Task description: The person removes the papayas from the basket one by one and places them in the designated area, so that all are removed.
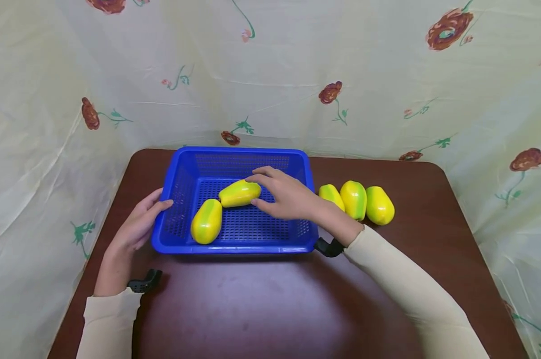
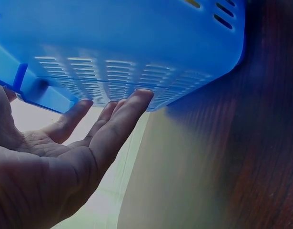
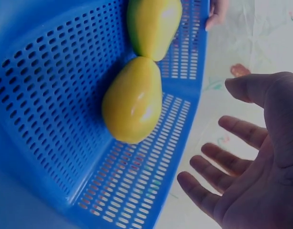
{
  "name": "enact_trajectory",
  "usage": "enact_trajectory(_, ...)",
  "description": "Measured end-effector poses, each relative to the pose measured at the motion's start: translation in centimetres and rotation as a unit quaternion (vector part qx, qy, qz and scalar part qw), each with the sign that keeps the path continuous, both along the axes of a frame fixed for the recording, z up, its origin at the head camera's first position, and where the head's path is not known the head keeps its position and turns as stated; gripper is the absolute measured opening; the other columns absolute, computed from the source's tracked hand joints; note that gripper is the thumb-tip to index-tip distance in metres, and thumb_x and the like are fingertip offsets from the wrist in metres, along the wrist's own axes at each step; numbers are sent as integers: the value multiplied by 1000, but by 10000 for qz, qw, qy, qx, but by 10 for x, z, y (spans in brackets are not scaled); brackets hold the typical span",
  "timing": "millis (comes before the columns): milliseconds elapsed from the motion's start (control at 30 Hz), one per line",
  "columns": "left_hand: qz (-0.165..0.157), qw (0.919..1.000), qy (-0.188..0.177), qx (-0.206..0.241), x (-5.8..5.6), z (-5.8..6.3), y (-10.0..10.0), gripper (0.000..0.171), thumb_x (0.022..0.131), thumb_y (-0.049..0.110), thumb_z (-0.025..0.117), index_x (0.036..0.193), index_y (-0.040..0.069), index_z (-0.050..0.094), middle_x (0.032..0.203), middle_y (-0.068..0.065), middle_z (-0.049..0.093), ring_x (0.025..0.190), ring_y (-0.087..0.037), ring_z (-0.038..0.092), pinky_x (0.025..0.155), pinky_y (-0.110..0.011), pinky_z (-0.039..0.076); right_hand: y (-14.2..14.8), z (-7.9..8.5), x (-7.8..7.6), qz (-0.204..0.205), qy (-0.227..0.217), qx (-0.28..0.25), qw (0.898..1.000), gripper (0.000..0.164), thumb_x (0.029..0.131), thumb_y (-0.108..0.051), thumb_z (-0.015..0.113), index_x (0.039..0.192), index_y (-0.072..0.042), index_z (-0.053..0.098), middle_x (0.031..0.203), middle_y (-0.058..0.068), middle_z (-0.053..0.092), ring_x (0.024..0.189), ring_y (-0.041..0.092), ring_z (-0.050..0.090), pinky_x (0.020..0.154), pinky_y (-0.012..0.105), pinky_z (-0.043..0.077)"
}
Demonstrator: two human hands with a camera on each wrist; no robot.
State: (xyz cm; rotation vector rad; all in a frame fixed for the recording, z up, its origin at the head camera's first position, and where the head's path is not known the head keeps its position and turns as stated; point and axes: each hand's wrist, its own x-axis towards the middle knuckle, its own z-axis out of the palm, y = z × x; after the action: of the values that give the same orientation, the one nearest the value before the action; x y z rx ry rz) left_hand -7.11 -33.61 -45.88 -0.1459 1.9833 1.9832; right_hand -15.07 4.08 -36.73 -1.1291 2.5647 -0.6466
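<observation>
A blue plastic basket with slotted walls stands on the brown table. My left hand holds its left side, the thumb over the rim and the fingers against the outer wall. Two yellow papayas with green streaks lie inside: one papaya at the front left, the other papaya near the middle. Over the basket's right half is my right hand, its fingers spread and nothing held. In the head view its fingertips overlap the end of the middle papaya; the right wrist view shows a gap between them.
Right of the basket, three more papayas lie in a row on the table: a near papaya partly behind my right forearm, a middle papaya and an outer papaya. A flowered cloth hangs behind the table.
</observation>
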Motion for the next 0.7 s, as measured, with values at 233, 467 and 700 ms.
enact_trajectory(233,9,9995,11,-322,-2,2,0,69,112,35,51,169,10,20,147,-6,53,113,-3,71,88,-27,64,-20,-4,-12,389,4,452,9982,54,103,-34,68,153,-15,57,159,13,52,144,33,54,117,51,49)
enact_trajectory(467,15,9998,-35,-219,-1,-2,0,69,112,34,52,169,9,20,136,8,58,112,-5,71,89,-27,64,-32,-8,-20,532,-17,620,9967,52,103,-32,68,151,-15,57,155,13,55,138,33,58,112,49,52)
enact_trajectory(700,-34,9996,-7,-272,-1,-2,0,69,112,33,51,168,9,20,134,11,58,111,-2,72,87,-28,65,-40,-15,-27,672,-97,715,9951,50,103,-29,68,150,-16,58,154,13,54,135,32,58,111,49,53)
